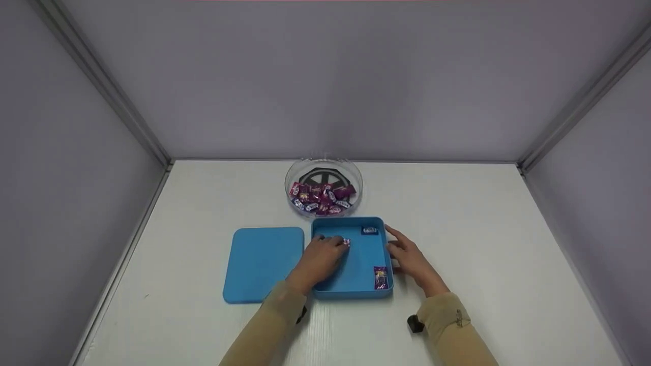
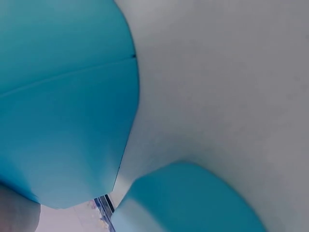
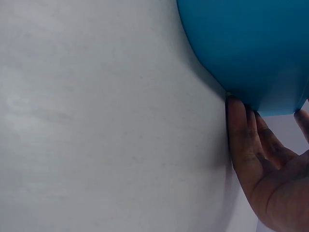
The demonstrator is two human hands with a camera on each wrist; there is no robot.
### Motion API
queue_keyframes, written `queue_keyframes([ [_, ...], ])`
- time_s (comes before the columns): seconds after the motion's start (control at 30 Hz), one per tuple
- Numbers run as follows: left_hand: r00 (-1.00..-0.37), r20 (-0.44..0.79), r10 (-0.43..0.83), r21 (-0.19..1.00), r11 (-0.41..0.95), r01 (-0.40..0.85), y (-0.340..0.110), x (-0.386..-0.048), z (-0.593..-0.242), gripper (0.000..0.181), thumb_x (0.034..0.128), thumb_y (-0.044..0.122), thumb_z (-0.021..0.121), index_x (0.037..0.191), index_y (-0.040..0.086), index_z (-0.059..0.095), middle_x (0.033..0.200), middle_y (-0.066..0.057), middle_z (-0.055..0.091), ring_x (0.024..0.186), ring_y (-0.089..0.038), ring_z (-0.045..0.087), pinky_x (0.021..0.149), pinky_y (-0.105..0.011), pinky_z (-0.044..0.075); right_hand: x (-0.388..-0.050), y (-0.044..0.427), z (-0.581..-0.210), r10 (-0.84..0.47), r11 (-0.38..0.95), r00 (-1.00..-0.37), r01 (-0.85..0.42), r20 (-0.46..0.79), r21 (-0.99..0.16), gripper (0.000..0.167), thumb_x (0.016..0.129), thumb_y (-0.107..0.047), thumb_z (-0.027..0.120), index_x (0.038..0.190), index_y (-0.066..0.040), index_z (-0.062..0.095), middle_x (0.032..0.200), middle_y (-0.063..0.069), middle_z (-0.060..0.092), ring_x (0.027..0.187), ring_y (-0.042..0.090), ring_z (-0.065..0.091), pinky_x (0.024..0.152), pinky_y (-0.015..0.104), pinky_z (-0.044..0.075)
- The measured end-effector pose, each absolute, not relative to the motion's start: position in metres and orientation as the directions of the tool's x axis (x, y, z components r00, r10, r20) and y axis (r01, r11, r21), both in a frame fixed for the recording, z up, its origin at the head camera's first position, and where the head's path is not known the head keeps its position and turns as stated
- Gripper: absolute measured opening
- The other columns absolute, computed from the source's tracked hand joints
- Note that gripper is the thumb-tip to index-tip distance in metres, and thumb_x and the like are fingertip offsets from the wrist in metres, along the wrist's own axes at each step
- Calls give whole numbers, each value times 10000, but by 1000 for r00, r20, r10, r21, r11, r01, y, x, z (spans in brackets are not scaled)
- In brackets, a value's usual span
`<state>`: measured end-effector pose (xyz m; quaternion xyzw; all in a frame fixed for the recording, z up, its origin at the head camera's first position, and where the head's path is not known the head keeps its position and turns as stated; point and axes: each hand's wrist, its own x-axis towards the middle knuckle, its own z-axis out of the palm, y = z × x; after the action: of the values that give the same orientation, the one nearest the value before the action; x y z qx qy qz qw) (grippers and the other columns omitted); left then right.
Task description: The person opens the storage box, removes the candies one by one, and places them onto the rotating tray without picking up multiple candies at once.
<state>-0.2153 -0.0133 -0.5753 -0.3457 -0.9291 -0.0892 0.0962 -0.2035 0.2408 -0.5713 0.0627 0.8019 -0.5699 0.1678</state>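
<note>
My left hand (image 1: pixel 320 259) reaches into a blue box (image 1: pixel 358 294) from the left, pinching a small wrapped candy (image 1: pixel 346 242) at its fingertips; most of that candy is hidden. Two other wrapped candies lie inside along the right wall: a dark blue one (image 1: pixel 370 231) at the back corner and a purple one (image 1: pixel 380 278) at the front corner. Against the outside of the right wall rest the fairly straight fingers of my right hand (image 1: pixel 413 262). In the right wrist view, its fingertips touch the blue box (image 3: pixel 251 48).
Behind the box stands a clear round bowl (image 1: pixel 358 185) with several purple, red and blue candies (image 1: pixel 323 195). A flat blue lid (image 1: pixel 264 259) lies left of the box on the white table (image 1: pixel 473 218). Grey panels enclose the back and sides.
</note>
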Motion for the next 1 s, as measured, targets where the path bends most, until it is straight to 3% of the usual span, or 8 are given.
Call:
queue_keyframes([
  [0.33,-760,205,617,80,763,641,-12,-215,-576,251,981,144,571,1174,195,724,1046,-16,708,933,-212,667,855,-459,478,-201,240,-569,-90,344,-937,288,-336,-894,570,1001,-205,489,1537,-320,334,1427,191,471,1166,372,575,791,485,549],
  [0.73,-737,282,614,60,755,653,-13,-213,-576,128,945,219,658,952,232,785,830,14,670,755,-170,658,707,-398,470,-201,241,-570,-93,352,-939,279,-330,-893,555,1014,-216,489,1536,-327,335,1434,197,462,1162,373,576,794,483,550],
  [1.0,-738,288,611,95,748,657,-14,-214,-575,67,915,196,703,922,177,767,847,-16,648,804,-203,638,735,-411,485,-202,241,-570,-92,348,-937,288,-338,-892,556,1013,-217,487,1536,-330,334,1442,198,450,1174,380,568,803,489,548],
])
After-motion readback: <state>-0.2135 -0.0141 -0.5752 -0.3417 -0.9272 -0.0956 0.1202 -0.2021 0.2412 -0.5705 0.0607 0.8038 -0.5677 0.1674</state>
